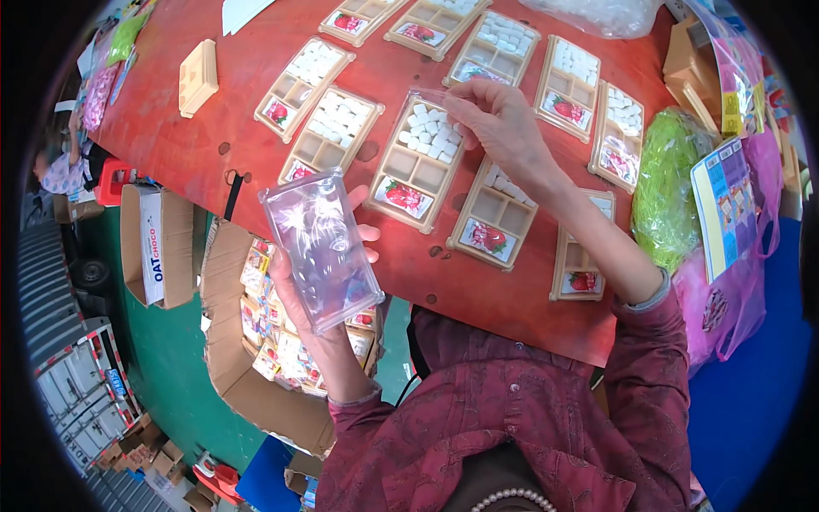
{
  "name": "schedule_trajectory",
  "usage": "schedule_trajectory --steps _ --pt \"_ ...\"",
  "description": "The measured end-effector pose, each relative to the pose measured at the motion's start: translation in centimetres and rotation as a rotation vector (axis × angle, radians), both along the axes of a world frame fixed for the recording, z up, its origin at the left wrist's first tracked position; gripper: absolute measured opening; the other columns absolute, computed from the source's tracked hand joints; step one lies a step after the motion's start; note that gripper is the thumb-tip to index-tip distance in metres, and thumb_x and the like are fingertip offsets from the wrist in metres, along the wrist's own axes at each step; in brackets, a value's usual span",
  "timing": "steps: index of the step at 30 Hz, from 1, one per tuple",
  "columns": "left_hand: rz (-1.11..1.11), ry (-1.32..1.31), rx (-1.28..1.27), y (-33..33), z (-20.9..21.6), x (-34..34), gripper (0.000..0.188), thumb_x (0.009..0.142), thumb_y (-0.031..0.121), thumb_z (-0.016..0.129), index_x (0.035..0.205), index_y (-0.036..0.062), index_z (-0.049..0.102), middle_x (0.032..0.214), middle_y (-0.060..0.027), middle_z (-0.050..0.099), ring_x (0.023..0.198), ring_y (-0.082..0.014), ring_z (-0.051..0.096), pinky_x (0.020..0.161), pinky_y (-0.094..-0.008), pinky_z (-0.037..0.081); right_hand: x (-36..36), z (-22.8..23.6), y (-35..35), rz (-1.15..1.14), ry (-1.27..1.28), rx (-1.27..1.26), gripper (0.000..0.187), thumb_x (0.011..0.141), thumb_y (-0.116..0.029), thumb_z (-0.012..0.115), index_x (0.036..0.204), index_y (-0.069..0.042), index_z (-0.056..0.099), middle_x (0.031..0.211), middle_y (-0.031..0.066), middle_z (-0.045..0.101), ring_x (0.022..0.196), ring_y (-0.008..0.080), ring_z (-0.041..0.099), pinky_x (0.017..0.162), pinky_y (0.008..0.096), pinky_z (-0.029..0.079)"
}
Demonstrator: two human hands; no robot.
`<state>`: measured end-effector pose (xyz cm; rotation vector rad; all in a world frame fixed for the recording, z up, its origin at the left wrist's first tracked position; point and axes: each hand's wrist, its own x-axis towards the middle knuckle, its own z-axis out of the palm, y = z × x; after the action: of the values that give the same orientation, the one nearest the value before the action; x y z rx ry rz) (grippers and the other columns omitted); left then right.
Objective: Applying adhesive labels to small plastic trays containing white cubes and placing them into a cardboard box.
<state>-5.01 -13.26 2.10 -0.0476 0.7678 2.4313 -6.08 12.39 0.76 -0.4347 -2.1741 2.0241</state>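
Observation:
My left hand holds several clear plastic lids, apparently stacked, tilted over the table's near edge. My right hand is pinched at the far right corner of a beige compartment tray, where a clear lid's edge shows. White marshmallow-like pieces fill that tray's far section; a strawberry-printed packet lies in its near one, with two bare compartments between. A similar tray lies just right of it, partly under my right wrist.
More filled trays lie about the red table. An upturned beige tray is at the left. Green shredded filler in clear plastic and a pink bag stand right. Below the table, a cardboard box holds packed trays.

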Motion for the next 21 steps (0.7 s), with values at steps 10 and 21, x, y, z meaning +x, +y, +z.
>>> schedule_trajectory --steps 10,21 --pt "-0.022 0.021 0.001 0.9 -0.2 -0.1 0.092 0.073 0.041 0.069 0.139 -0.0047 0.023 0.131 -0.035 0.036 0.093 -0.0426 0.061 0.066 -0.0445 0.058 0.8 0.1 -1.1 -0.081 0.165 0.868 0.018 0.088 -0.014 0.055 0.094 0.003 0.055 0.085 0.0196 0.057 0.072 0.0329 0.058 0.064 0.0385 0.046" --pt "0.051 0.09 -0.162 0.2 -1.2 1.2 0.091 0.076 0.045 0.064 0.14 -0.0012 0.02 0.136 -0.0309 0.033 0.1 -0.0408 0.058 0.076 -0.0445 0.056 0.1 -0.6 -2.5 -0.065 0.181 1.292 0.015 0.084 -0.014 0.057 0.082 0.001 0.056 0.086 0.0149 0.058 0.081 0.0291 0.058 0.064 0.0379 0.049"
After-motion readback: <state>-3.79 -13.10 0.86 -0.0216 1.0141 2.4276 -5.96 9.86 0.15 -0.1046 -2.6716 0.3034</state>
